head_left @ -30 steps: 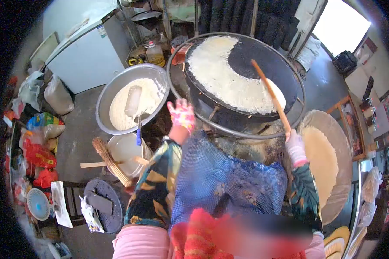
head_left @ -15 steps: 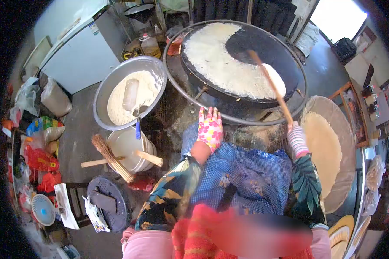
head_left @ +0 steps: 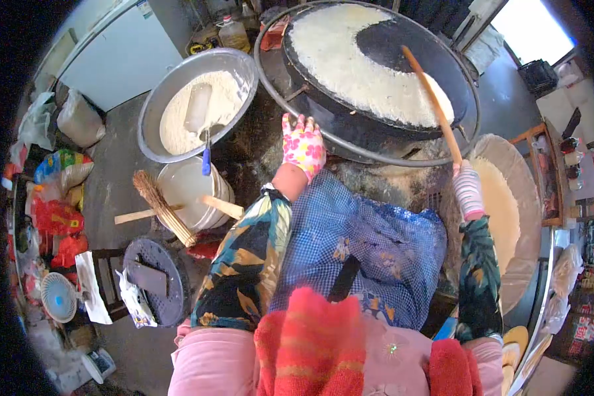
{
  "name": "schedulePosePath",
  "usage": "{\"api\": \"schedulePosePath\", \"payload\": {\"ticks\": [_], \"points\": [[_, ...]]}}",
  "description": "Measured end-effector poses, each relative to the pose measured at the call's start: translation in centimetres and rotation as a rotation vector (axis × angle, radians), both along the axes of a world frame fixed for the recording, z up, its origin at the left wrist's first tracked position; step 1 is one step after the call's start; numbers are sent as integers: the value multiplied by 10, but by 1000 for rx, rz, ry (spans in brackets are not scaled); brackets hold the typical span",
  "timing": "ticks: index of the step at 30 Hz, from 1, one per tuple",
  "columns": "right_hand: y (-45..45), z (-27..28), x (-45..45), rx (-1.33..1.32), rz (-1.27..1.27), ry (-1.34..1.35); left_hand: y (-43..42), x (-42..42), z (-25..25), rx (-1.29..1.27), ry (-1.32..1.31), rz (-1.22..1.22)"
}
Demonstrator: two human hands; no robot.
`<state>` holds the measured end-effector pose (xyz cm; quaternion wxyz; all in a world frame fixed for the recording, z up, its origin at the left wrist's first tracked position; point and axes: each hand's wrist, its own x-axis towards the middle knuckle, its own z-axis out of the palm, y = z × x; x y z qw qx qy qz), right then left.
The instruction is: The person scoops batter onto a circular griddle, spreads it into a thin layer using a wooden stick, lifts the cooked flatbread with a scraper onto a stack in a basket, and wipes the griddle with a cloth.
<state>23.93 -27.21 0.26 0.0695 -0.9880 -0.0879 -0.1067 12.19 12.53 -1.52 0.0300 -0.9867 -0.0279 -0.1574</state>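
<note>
My right hand (head_left: 467,190), in a striped glove, is closed round the end of a long wooden spatula (head_left: 435,102). The spatula reaches across a big round black griddle (head_left: 393,53). White batter (head_left: 333,49) covers a curved band of the griddle along its left and near side; dark surface shows at the centre and right. My left hand (head_left: 303,146), in a pink flowered glove, has its fingers stretched out at the metal ring (head_left: 350,146) round the griddle; it holds nothing.
To the left stands a metal basin (head_left: 153,125) of pale batter with a scoop in it. Below it, a white bucket (head_left: 221,191) has a straw brush (head_left: 162,204) across it. A stack of thin round pancakes (head_left: 498,211) lies at right, beside my right arm.
The whole view has shifted, so the griddle and basin sit higher. The spatula's tip has moved a little rightward in the view, still over the griddle. My left hand stays by the ring.
</note>
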Motion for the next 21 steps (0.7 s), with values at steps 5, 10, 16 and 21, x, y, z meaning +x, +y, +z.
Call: {"api": "schedulePosePath", "payload": {"ticks": [5, 10, 16, 21], "points": [[-10, -18, 15, -95, -61, 30, 14, 11, 3, 5, 90, 107], [19, 11, -10, 28, 9, 43, 28, 13, 2, 45, 176, 171], [-8, -15, 11, -36, -34, -16, 59, 25, -8, 76, 101, 199], [28, 5, -13, -98, 62, 34, 2, 8, 54, -24, 250, 119]]}}
